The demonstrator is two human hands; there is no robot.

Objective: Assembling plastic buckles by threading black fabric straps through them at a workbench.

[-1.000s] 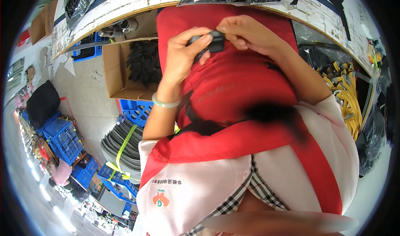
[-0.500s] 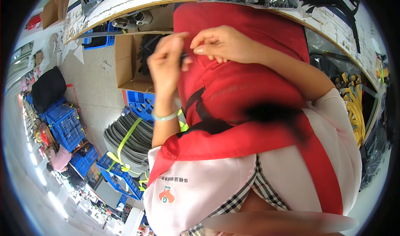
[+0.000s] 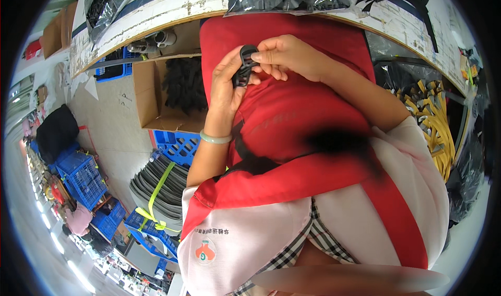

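Observation:
Over my lap, on the red apron (image 3: 308,97), my two hands meet at a black plastic buckle (image 3: 243,66) with slots through it. My left hand (image 3: 224,82) is closed round the buckle's left side, a pale bangle on that wrist. Reaching in from the right, my right hand (image 3: 292,56) pinches the buckle's upper right edge between thumb and forefinger, its other fingers curled below. Whether a strap passes through the slots, I cannot tell. Left of my left hand, a cardboard box (image 3: 148,95) holds many black pieces.
A worn white worktable (image 3: 172,9) curves across the far side, with clear plastic bags (image 3: 287,1) of black parts and black straps on it. Yellow straps (image 3: 436,134) hang at the right. Tied grey sheets (image 3: 159,186) and blue crates (image 3: 81,170) stand at the left.
My hands were apart and the left one blurred; now they meet at the black buckle, which shows clearly. The view has shifted slightly, so more of the cardboard box's contents shows.

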